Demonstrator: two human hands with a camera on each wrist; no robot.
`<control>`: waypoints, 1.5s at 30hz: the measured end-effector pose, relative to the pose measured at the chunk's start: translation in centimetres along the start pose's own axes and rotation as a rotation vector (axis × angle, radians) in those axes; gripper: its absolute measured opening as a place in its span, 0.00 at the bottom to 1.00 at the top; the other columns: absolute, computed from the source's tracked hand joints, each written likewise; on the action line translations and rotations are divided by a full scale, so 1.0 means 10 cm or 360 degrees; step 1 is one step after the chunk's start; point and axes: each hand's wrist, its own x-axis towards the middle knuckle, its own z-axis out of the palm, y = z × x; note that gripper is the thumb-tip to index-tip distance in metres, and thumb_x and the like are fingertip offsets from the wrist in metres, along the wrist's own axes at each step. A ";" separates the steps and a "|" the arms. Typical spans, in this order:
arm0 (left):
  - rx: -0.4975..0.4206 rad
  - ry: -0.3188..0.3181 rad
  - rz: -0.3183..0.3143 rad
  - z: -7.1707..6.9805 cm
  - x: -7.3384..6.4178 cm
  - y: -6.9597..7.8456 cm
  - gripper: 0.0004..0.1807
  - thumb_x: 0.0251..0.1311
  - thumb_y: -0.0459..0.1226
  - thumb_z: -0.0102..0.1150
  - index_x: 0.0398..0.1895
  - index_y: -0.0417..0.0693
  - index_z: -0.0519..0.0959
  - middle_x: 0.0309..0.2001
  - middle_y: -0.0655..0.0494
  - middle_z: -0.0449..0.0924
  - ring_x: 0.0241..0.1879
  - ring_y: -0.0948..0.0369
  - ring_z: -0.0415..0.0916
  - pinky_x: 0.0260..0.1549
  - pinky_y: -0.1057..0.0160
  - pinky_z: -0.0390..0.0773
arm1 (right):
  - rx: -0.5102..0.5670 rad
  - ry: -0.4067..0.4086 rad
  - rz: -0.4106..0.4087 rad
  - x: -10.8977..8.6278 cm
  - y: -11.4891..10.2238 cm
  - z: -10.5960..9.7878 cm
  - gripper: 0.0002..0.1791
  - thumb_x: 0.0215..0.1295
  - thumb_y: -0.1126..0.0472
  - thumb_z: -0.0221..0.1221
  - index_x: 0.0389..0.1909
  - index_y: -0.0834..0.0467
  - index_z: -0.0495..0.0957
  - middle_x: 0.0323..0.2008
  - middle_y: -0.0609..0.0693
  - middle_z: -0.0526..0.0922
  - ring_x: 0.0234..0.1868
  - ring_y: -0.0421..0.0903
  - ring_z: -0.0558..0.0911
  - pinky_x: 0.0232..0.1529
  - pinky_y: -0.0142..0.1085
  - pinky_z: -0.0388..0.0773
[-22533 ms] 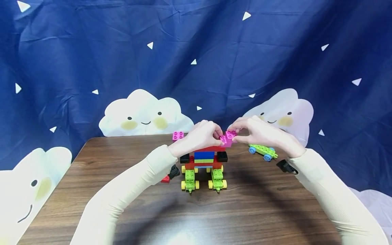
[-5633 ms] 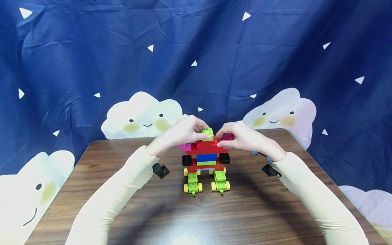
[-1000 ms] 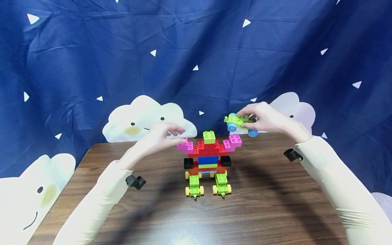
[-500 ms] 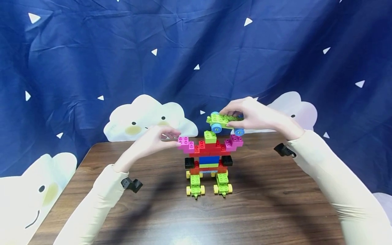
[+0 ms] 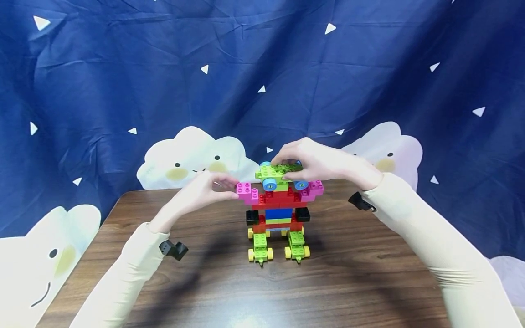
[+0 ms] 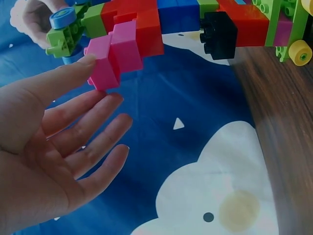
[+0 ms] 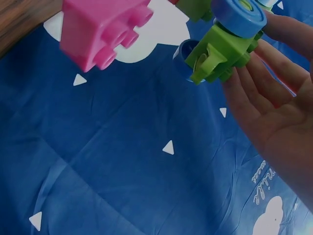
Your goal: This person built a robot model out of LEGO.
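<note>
A figure of stacked toy bricks stands on the table, with a blue brick (image 5: 279, 214) in its middle and red ones around it. My right hand (image 5: 317, 159) grips a green toy car base (image 5: 270, 171) with blue wheels, close over the top of the figure. There it overlaps the lime green top brick (image 5: 280, 187). At the figure's left arm, the thumb and index finger of my left hand (image 5: 201, 193) pinch a pink brick (image 6: 102, 63), the other fingers spread. Another stepped pink arm (image 5: 310, 191) juts out on the right.
Black bricks (image 5: 252, 217) stick out at both sides. Two green wheeled bases (image 5: 260, 248) with yellow wheels form the feet on the wooden table (image 5: 348, 282). A blue curtain (image 5: 123, 68) with clouds hangs behind the table's back edge.
Over the last second my right hand has carried the car base left and down onto the figure's top. My left hand has come to the pink brick. Earlier, the lime green brick was put on top.
</note>
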 end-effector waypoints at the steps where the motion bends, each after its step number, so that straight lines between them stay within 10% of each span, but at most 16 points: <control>1: -0.0004 0.0000 0.0003 0.00 0.00 0.00 0.18 0.55 0.43 0.72 0.49 0.51 0.85 0.44 0.56 0.89 0.47 0.59 0.84 0.54 0.49 0.80 | 0.0004 -0.0006 -0.0001 0.00 -0.01 0.01 0.18 0.59 0.62 0.69 0.51 0.59 0.83 0.45 0.51 0.87 0.42 0.44 0.83 0.49 0.41 0.83; 45: -0.0033 0.0009 -0.0049 0.03 -0.01 0.01 0.18 0.57 0.45 0.70 0.50 0.53 0.84 0.45 0.57 0.88 0.48 0.59 0.83 0.54 0.48 0.80 | -0.0007 -0.0028 -0.0018 0.03 -0.06 0.07 0.20 0.59 0.60 0.69 0.52 0.61 0.83 0.46 0.53 0.88 0.44 0.45 0.84 0.49 0.40 0.83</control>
